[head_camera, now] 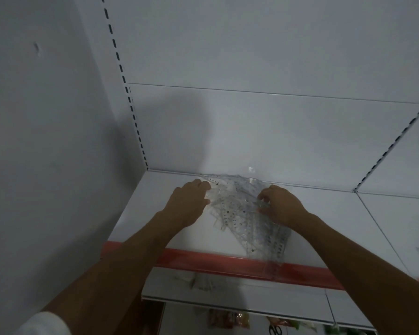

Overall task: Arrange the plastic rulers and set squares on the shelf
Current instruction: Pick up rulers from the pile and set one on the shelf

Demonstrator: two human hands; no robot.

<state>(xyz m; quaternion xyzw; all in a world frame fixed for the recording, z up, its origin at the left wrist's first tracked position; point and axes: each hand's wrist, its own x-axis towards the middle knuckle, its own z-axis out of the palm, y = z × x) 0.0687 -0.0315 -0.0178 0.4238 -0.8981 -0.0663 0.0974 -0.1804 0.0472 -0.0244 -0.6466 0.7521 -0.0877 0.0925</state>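
White metal shelf (pixel 169 228) with a red strip (pixel 203 259) along its front edge, tucked in a corner next to a plain wall, and a messy fanned-out pile of clear plastic rulers and set squares (pixel 242 213) sits on it, reaching from the back panel out over that front edge. Left hand (pixel 191 201) lies on the pile's left side with fingers pretty much straight, pressing on it. Right hand (pixel 279 204) has its fingers curled, pinching pieces on the right side.

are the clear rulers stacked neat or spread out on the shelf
Spread out. The rulers and set squares lie fanned at differing angles across the shelf, some overhanging its red front edge.
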